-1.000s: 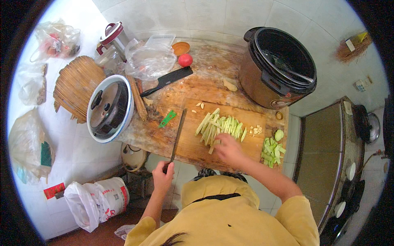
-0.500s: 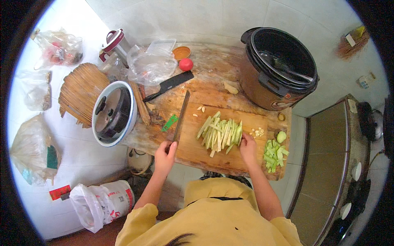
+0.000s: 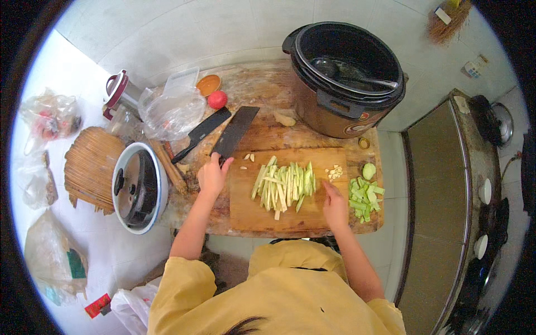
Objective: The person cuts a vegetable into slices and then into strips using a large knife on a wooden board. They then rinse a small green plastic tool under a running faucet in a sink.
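My left hand (image 3: 212, 174) is closed round the handle of a dark cleaver (image 3: 237, 132). Its broad blade lies nearly flat, left of the wooden cutting board (image 3: 245, 218) and beside a second black knife (image 3: 204, 131). On the board is a heap of pale green vegetable strips (image 3: 285, 184). My right hand (image 3: 335, 207), empty with fingers stretched out, rests at the board's right side, just below some chopped garlic (image 3: 334, 171). A few whole garlic cloves (image 3: 249, 158) lie at the board's upper left. To the right are green vegetable pieces (image 3: 365, 198) and a round green end piece (image 3: 369, 171).
A large cooker pot (image 3: 346, 120) with a ladle inside stands at the back right. A lidded basin (image 3: 162, 201) sits at the left. Behind the knives are a plastic bag (image 3: 176, 114), a red round item (image 3: 217, 99) and an orange dish (image 3: 209, 85). Ginger (image 3: 284, 119) lies near the pot.
My left hand has carried the cleaver up and left, turning its blade from edge-on to flat. My right hand has come away from the strips. The head view has shifted.
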`<state>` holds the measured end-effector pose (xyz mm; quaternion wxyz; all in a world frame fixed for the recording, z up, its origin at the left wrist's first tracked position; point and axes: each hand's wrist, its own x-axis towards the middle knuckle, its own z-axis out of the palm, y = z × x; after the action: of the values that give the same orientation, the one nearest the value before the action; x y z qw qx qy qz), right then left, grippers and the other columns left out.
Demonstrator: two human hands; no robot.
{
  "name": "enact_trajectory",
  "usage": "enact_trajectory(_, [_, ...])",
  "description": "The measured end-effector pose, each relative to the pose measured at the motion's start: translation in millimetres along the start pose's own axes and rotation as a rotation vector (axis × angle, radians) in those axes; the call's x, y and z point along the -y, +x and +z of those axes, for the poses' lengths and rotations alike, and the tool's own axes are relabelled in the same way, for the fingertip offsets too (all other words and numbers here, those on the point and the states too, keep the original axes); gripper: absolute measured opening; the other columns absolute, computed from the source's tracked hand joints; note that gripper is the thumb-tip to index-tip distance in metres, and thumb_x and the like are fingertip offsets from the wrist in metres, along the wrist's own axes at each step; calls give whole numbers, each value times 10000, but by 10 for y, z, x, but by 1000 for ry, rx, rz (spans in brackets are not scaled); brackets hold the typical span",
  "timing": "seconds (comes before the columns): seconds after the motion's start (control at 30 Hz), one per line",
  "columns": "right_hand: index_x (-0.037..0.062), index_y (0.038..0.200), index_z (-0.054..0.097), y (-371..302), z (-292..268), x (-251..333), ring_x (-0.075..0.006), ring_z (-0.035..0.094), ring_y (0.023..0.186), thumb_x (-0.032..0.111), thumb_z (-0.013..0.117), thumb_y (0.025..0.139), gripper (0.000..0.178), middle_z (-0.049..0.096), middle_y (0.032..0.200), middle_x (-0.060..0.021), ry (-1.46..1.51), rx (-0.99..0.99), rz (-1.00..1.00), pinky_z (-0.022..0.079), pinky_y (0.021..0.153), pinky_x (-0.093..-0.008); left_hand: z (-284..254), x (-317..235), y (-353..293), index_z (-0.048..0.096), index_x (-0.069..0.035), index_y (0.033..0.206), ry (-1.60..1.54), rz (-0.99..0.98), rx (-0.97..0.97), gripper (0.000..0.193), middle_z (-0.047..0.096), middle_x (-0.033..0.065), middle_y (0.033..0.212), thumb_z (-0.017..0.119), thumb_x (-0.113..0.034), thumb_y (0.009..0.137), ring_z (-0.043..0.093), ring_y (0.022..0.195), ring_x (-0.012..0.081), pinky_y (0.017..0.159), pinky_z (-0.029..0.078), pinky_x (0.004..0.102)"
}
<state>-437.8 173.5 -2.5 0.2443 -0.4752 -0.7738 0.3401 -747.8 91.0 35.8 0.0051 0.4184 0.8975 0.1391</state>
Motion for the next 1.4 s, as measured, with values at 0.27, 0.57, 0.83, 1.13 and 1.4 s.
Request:
enact_trajectory(0.27, [5, 1192, 441, 123, 151, -80, -355, 439, 1090, -81, 416, 707, 494, 486, 1146, -214, -54, 14, 23, 351, 947, -389, 515, 80, 563, 446, -46, 854, 159, 163, -78, 354, 569, 155, 667, 567, -372, 786, 574, 592, 330, 507, 459, 404])
enact_trajectory(0.57, [-20, 1118, 497, 152, 109, 3, -363, 473, 1028, -70, 420, 740, 390, 510, 1106, -220, -125, 8, 48, 376, 913, -379, 691, 24, 729, 440, -57, 853, 121, 315, -93, 356, 551, 144, 739, 590, -367, 764, 574, 663, 319, 553, 471, 393])
enact_trajectory(0.83, [-9, 1152, 465, 185, 188, -82, -355, 453, 1056, -16, 492, 683, 470, 488, 1139, -215, -250, 55, 6, 370, 921, -406, 796, 144, 766, 462, -49, 985, 107, 283, -66, 356, 556, 150, 821, 573, -317, 779, 574, 699, 324, 567, 464, 409])
enact_trajectory(1.13, [25, 1077, 539, -47, 4, -199, -319, 502, 1027, -22, 463, 748, 341, 541, 1085, -175, 54, -27, 69, 394, 891, -377, 577, 300, 884, 499, -43, 1111, 131, 485, -8, 413, 527, 133, 933, 586, -179, 731, 480, 955, 281, 813, 389, 382])
enact_trajectory(1.4, [-15, 967, 582, -150, -119, 117, -239, 515, 1005, -46, 436, 798, 226, 559, 1040, -136, 180, -93, 21, 380, 891, -302, 150, 711, 517, 589, -54, 954, -277, 98, -16, 273, 525, 130, 996, 613, -58, 682, 497, 948, 294, 782, 416, 374])
